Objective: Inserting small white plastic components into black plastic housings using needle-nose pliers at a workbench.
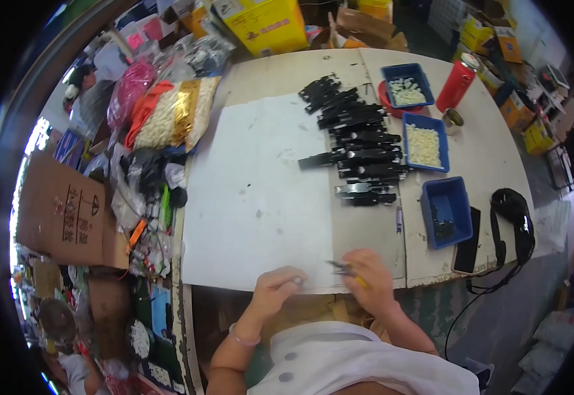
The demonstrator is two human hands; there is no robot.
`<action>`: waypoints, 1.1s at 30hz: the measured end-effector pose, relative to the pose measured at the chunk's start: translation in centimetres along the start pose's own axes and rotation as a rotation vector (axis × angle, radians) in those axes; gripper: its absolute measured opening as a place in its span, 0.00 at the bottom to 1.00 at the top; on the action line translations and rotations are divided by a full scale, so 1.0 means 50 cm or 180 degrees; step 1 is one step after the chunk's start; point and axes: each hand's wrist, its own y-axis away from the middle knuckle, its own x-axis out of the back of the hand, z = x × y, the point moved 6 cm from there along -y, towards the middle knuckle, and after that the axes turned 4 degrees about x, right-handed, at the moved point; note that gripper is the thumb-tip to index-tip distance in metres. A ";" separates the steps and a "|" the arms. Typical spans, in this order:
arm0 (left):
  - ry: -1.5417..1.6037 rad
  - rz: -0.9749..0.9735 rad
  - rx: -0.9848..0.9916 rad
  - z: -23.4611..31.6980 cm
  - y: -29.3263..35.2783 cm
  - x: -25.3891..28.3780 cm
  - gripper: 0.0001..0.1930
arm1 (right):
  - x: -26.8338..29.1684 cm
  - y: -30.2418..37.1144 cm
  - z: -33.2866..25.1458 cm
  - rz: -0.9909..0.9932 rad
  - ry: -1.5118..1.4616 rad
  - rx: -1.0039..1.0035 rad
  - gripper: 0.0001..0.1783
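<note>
At the table's near edge, my left hand point(277, 289) is closed, thumb and fingertips pinched round something small that I cannot make out. To its right, my right hand point(371, 280) grips a pair of small pliers point(341, 268) with yellow on the handles. The dark jaws point left toward my left hand, apart from it. Beyond my hands, several black long parts point(362, 141) lie in an overlapping row on the table. A thin pen-like tool point(399, 227) rests to the right of that row.
Blue trays hold pale small pieces point(423, 146) and dark small pieces point(443, 227). A red bottle point(456, 82), a metal cup point(453, 120) and a phone-like black slab point(466, 243) stand or lie at right. Bags point(168, 115) and a cardboard box point(63, 210) crowd the left.
</note>
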 end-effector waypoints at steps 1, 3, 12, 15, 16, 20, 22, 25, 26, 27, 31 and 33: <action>-0.0051 -0.0202 -0.0394 0.013 0.000 -0.005 0.08 | 0.017 -0.009 -0.010 0.0170 0.0115 -0.0154 0.10; 0.0031 -0.0500 -0.0904 0.032 0.001 -0.015 0.09 | 0.041 -0.011 -0.010 0.0404 0.0003 -0.0228 0.08; -0.2482 -0.1533 0.0551 0.030 0.090 0.138 0.17 | 0.119 0.060 0.057 0.0897 0.0419 -0.0665 0.05; -0.2123 -0.0928 0.0352 0.093 0.062 0.112 0.16 | 0.119 0.074 0.072 0.1037 0.0229 -0.1151 0.04; -0.1806 -0.0787 0.0132 0.112 0.033 0.076 0.16 | 0.117 0.080 0.083 0.1188 -0.0235 -0.1557 0.07; -0.2926 -0.0499 -0.1828 0.145 -0.119 -0.122 0.18 | 0.102 0.078 0.090 0.1517 -0.1224 -0.1834 0.14; -0.3422 -0.0084 -0.2588 0.146 -0.199 -0.208 0.22 | 0.101 0.074 0.085 0.1550 -0.1545 -0.1672 0.14; -0.3840 0.0224 -0.2964 0.117 -0.304 -0.284 0.20 | 0.109 0.068 0.067 0.1413 -0.1484 -0.1513 0.14; -0.3917 0.0214 -0.3106 0.105 -0.324 -0.291 0.18 | 0.114 0.066 0.061 0.1411 -0.1480 -0.1493 0.14; -0.4096 0.0126 -0.3207 0.097 -0.334 -0.306 0.13 | 0.129 0.071 0.064 0.1407 -0.1099 -0.1719 0.12; -0.3593 -0.0091 -0.3143 0.070 -0.299 -0.292 0.14 | 0.172 0.082 0.085 0.1103 0.0516 -0.1608 0.09; -0.2917 0.0140 -0.3329 0.088 -0.270 -0.265 0.16 | 0.166 0.070 0.086 0.0981 0.0722 -0.1578 0.09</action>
